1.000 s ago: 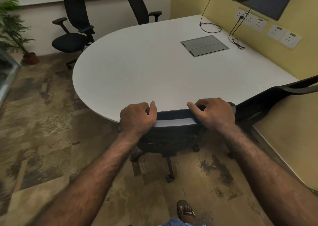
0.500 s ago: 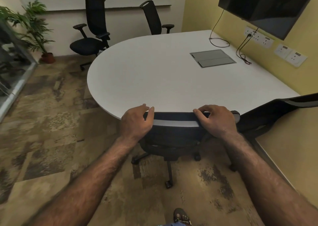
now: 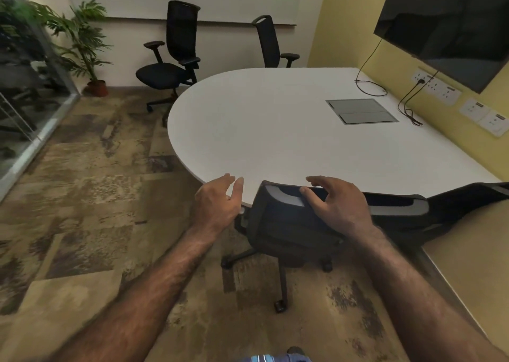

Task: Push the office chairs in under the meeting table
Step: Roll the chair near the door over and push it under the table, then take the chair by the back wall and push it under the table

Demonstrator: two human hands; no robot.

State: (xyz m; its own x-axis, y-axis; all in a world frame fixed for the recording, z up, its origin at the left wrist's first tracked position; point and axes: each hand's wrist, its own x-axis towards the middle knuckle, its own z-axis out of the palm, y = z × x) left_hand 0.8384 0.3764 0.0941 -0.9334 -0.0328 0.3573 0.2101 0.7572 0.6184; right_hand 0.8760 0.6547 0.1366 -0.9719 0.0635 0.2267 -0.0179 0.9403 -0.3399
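White meeting table (image 3: pixel 275 130); patterned carpet (image 3: pixel 91 196)

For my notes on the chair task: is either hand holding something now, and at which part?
Nothing is held. The left hand is open beside the chair, apart from it. The right hand is open over its top edge, fingers spread.

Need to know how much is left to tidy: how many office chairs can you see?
4: near chair at the table edge, another beside it on the right, two across the table. Others may be hidden.
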